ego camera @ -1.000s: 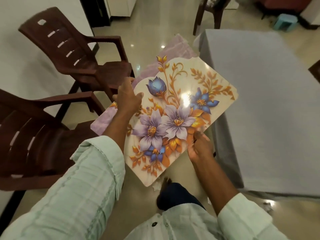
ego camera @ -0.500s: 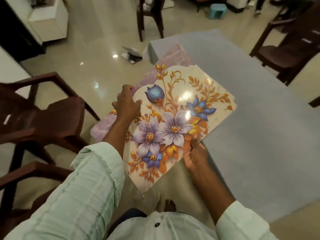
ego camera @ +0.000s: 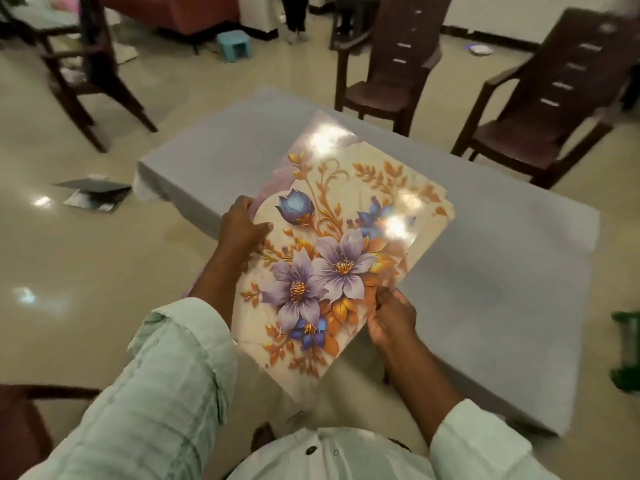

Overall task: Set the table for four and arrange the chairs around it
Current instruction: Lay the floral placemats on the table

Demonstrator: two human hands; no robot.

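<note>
I hold a glossy floral placemat (ego camera: 332,258), cream with purple and blue flowers and orange leaves, in front of me over the near corner of the table (ego camera: 485,265). My left hand (ego camera: 242,226) grips its left edge, thumb on top. My right hand (ego camera: 391,317) pinches its lower right edge. More mats with a pale purple edge (ego camera: 280,174) peek out underneath the top one. A grey cloth covers the table. Two brown plastic armchairs (ego camera: 391,64) (ego camera: 557,98) stand beyond the table's far side, and a third chair (ego camera: 86,71) is at the far left.
Part of another brown chair (ego camera: 20,424) shows at the lower left. On the shiny floor left of the table lies a dark flat booklet (ego camera: 93,194). A small teal stool (ego camera: 235,45) stands far back. Something green (ego camera: 627,351) is at the right edge.
My view has swung right, away from the left chairs and onto the table and far chairs. Both hands keep their hold on the mats, now carried over the table corner.
</note>
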